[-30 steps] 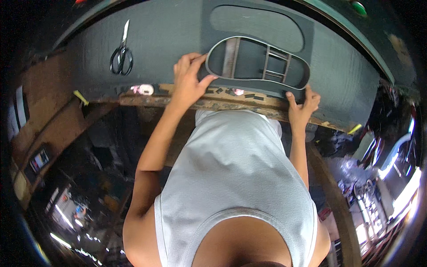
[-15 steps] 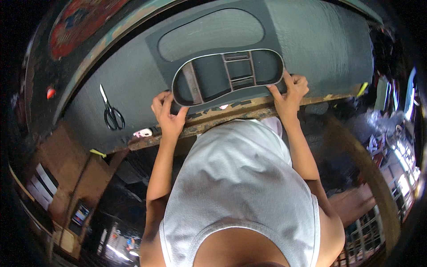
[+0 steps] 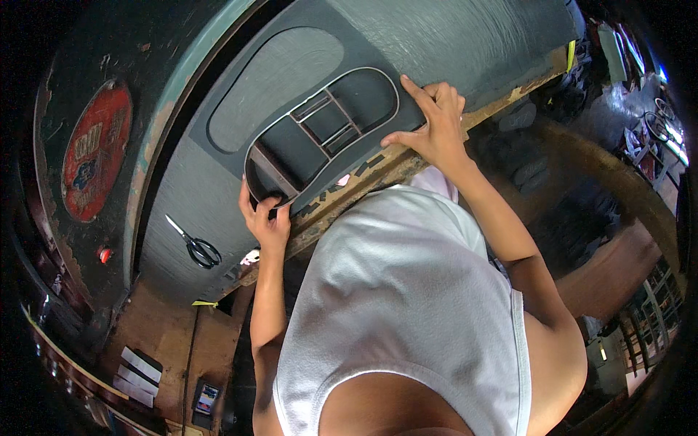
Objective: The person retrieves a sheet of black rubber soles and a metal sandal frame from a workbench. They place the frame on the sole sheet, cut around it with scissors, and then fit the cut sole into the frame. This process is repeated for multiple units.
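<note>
A sole-shaped metal cutting die (image 3: 311, 136) with inner cross braces lies on a dark grey sheet (image 3: 355, 43), close to the near edge of the work surface. My left hand (image 3: 267, 227) has its fingers and thumb closed around the die's left end. Beside the right end, my right hand (image 3: 440, 131) is spread, thumb and index finger apart, holding nothing. Its fingertips are just off the die, over the sheet. Beyond the die, the sheet has a sole-shaped cut-out (image 3: 276, 89) through which the grey surface shows.
Black-handled scissors (image 3: 201, 253) lie on the grey surface (image 3: 171, 232) at left. A wooden edge (image 3: 502, 102) with dark scraps runs along the near side. A red oval plate (image 3: 97, 152) is on the dark machine body. A phone (image 3: 206, 400) and paper strips (image 3: 138, 376) rest lower left.
My right hand has let go of the die's right end and opened. My left fingers have shifted round the left end. The whole view has turned, so the die appears more tilted.
</note>
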### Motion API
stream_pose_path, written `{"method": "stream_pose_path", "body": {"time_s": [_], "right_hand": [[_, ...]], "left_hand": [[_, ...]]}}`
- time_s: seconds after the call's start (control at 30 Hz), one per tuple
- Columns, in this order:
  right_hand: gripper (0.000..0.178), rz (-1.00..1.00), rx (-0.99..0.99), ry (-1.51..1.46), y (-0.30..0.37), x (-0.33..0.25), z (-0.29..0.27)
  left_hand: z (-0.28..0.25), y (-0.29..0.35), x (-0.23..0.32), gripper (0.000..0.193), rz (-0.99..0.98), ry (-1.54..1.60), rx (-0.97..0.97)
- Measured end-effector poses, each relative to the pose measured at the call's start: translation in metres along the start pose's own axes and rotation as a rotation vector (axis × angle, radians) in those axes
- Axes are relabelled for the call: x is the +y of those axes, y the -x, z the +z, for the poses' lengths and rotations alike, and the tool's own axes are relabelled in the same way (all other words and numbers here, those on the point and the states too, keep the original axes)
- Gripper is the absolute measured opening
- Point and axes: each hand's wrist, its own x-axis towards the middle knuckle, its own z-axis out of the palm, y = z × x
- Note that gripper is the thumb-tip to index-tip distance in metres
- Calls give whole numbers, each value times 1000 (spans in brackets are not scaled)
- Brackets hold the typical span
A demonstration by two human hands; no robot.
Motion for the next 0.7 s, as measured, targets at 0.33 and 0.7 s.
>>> {"method": "stream_pose_path", "body": {"time_s": [0.33,0.7], "right_hand": [[107,4,5,-11,-1,0,1],[107,-11,5,13,-2,1,2]], "left_hand": [[-4,4,-3,20,42,-16,2],[-3,4,-2,21,22,-5,24]]}}
